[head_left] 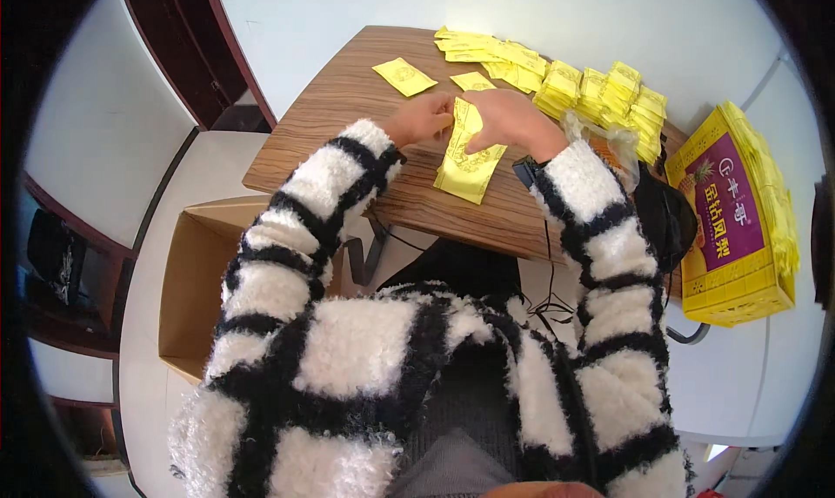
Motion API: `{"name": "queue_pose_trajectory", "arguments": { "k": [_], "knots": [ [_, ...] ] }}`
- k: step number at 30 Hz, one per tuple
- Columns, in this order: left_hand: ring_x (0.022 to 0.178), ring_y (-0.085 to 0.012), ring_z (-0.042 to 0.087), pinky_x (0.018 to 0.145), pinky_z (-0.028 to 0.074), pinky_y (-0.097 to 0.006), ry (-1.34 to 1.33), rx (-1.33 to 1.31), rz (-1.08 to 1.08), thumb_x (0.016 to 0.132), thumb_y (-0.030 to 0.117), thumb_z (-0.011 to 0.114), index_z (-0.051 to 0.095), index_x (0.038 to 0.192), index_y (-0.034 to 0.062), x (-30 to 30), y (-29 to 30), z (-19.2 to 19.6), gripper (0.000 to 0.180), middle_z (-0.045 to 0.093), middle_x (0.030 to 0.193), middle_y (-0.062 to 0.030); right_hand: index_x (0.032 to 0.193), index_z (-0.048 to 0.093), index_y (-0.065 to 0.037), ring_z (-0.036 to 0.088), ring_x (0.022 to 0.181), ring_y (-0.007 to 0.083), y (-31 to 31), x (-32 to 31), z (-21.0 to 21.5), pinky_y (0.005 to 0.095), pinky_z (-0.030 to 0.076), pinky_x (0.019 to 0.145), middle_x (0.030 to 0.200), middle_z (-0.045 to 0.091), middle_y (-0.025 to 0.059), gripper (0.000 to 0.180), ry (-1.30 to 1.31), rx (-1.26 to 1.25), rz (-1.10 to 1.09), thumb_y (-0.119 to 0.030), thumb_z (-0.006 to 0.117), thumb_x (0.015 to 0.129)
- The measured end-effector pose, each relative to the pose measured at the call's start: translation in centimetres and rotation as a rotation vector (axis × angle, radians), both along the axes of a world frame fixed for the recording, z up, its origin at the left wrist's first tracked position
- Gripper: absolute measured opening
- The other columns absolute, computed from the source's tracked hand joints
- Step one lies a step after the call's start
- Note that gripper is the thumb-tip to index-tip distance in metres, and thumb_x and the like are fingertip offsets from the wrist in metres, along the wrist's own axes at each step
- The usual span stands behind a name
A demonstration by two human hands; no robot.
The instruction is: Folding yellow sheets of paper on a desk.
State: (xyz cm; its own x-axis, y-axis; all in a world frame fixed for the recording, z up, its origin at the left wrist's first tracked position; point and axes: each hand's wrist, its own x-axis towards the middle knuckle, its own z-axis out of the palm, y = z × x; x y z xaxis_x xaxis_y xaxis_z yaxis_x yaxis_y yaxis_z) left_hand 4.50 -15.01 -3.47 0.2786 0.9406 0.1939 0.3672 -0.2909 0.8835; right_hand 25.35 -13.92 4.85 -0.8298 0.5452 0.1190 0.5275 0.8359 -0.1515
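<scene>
Packet of yellow, flat, rectangular shape with a darker printed drawing [470,174] is held by the right hand [509,118] at the upper centre of the frame, with the thumb laid over its front face. Its lower end is tilted toward the lower edge of the frame. The left hand [421,118] is placed at the upper left edge of this packet, with the fingers bent; whether the packet is also pinched by it cannot be told. Under both hands, a brown wood-grain table [322,106] is seen. Beyond the left hand, one single yellow packet [404,77] is laid flat. Another yellow packet [472,81] is partly hidden behind the right hand. Toward the upper right, many yellow packets [600,96] are gathered in overlapping piles. At the right of the frame, a yellow and purple printed box [726,211] is filled with similar packets. At the lower left, an open brown cardboard box [204,241] is placed below the table.
</scene>
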Motion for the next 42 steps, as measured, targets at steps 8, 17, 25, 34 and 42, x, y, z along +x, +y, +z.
{"name": "queue_pose_trajectory", "arguments": {
  "k": [8,17,25,34,42],
  "knots": [
    [0.068,-0.012,0.056,0.061,0.048,-0.027,-0.004,-0.032,-0.007,0.09,0.01,0.052,0.052,0.098,0.0046,0.3,-4.8,-0.9,0.01,0.056,0.078,-0.0011,0.116,0.059,0.003,0.063,0.099,0.0359,-0.2,0.5,-0.6,0.0406,0.05,0.084,0.105,0.066,0.0225,0.075,-0.034,-0.089,-0.027,-0.036,0.084,0.057],
    [0.072,-0.0177,0.061,0.066,0.049,-0.032,0.327,0.319,0.131,0.087,0.025,0.062,0.055,0.109,0.0064,3.4,-9.9,0.2,0.029,0.061,0.083,-0.0058,0.111,0.062,0.0,0.066,0.096,0.0302,1.6,0.6,-1.9,0.0392,0.051,0.082,0.104,0.069,0.0176,0.067,0.056,-0.134,-0.095,-0.034,0.083,0.057],
    [0.092,-0.0319,0.066,0.077,0.051,-0.044,0.659,0.503,0.005,0.081,0.042,0.068,0.057,0.114,0.0036,6.8,-10.8,1.3,0.052,0.065,0.101,-0.0178,0.125,0.056,0.005,0.061,0.107,0.0331,3.5,0.2,-3.4,0.0371,0.049,0.088,0.114,0.065,0.0226,0.091,0.054,-0.072,-0.139,-0.043,0.084,0.053],
    [0.086,-0.0339,0.067,0.075,0.054,-0.044,0.983,0.391,-0.012,0.08,0.048,0.068,0.064,0.101,-0.0016,12.6,-9.9,1.6,0.054,0.064,0.102,-0.0228,0.116,0.063,0.001,0.064,0.097,0.0241,5.0,-0.1,-4.2,0.0327,0.049,0.084,0.106,0.069,0.015,0.07,0.144,-0.301,-0.176,-0.034,0.085,0.059],
    [0.079,-0.0328,0.067,0.07,0.054,-0.044,1.071,0.494,-0.053,0.082,0.051,0.066,0.071,0.084,0.0016,14.9,-6.1,-2.1,0.05,0.066,0.091,-0.0182,0.103,0.069,0.001,0.066,0.088,0.0201,6.9,1.1,-5.0,0.0301,0.051,0.077,0.096,0.071,0.0104,0.048,0.458,-0.594,-0.253,-0.024,0.085,0.065]
  ]
}}
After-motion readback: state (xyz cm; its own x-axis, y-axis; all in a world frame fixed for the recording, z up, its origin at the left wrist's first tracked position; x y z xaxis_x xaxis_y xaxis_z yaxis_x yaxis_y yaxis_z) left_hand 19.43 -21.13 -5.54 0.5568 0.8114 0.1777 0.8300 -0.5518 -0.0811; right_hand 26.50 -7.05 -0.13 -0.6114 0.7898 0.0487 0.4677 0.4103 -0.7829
